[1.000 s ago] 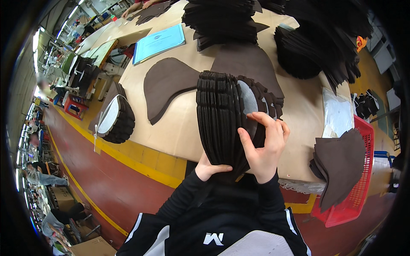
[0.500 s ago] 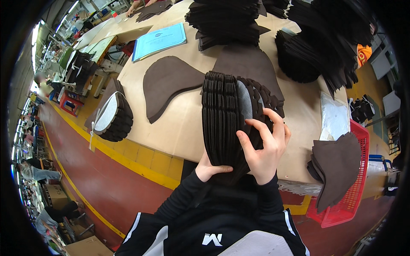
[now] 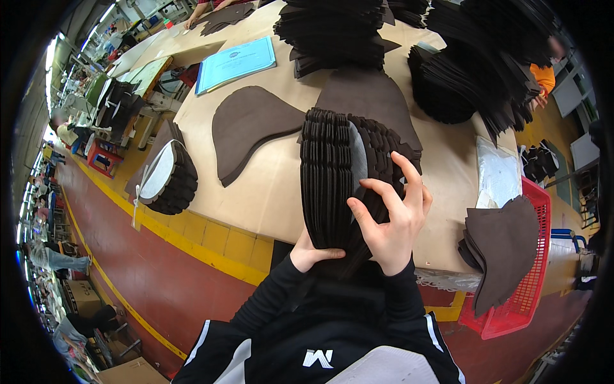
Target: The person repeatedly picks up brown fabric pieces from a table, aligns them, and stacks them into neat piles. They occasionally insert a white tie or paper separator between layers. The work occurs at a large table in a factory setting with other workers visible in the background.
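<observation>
A thick stack of dark brown cut pieces [image 3: 325, 182], soft and sheet-like, stands on edge in front of me. My left hand [image 3: 313, 251] grips its lower near end, thumb across the edges and the other fingers hidden behind it. Over the stack's right part, my right hand [image 3: 398, 221] has its fingers spread and bent, with thumb and index fingertips at the edges. A pale grey sheet [image 3: 358, 157] shows in a gap among the pieces. Beyond the stack lie a curved brown piece [image 3: 249, 128] and a broad brown piece [image 3: 368, 96], flat on the table.
The tan-covered table [image 3: 249, 205] carries tall brown stacks [image 3: 329, 35] at the back and a blue booklet [image 3: 236, 63]. A tied bundle [image 3: 174, 179] is at the left edge. Brown pieces [image 3: 502, 246] hang over a red basket [image 3: 540, 256] at right. People work farther off.
My right thumb and fingertips have shifted slightly left over the stack. A second gap among the right-hand pieces has closed up. My left hand keeps its grip.
</observation>
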A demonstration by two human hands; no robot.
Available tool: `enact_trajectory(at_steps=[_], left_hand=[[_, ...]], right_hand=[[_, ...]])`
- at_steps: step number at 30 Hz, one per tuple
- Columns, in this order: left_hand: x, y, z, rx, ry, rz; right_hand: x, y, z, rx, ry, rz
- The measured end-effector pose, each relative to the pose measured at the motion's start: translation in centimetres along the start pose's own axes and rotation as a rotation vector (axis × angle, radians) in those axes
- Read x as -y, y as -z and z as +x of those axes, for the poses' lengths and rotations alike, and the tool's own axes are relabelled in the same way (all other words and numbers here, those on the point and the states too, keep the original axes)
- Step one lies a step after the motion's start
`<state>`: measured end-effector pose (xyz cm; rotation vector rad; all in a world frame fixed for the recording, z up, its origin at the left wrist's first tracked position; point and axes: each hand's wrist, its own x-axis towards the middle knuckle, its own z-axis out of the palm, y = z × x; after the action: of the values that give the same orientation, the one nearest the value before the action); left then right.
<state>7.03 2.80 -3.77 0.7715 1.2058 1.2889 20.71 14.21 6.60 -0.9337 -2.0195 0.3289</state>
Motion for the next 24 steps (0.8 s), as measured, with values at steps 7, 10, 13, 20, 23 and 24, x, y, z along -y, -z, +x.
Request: enact_trajectory(at_steps=[7, 10, 13, 20, 23, 24], left_hand=[[0.6, 0.2, 0.0, 0.001, 0.011, -0.053], [1.0, 0.4, 0.0, -0.013, 0.032, -0.01], [0.4, 0.4, -0.1, 0.017, 0.054, 0.016], [0.1, 0.2, -0.2, 0.017, 0.027, -0.004], [0.0, 0.2, 0.0, 0.026, 0.037, -0.006], [0.1, 0.3, 0.0, 0.027, 0.045, -0.001]], right_hand=[[0.0, -0.5, -0.2, -0.043, -0.065, 0.029], [0.3, -0.2, 0.0, 0.012, 0.015, -0.06], [-0.1, -0.2, -0.1, 0.032, 0.028, -0.05], [-0.1, 0.0, -0.1, 0.036, 0.017, 0.02], [-0.1, 0.0, 0.0, 0.026, -0.014, 0.028], [0.0, -0.2, 0.0, 0.016, -0.061, 0.044]])
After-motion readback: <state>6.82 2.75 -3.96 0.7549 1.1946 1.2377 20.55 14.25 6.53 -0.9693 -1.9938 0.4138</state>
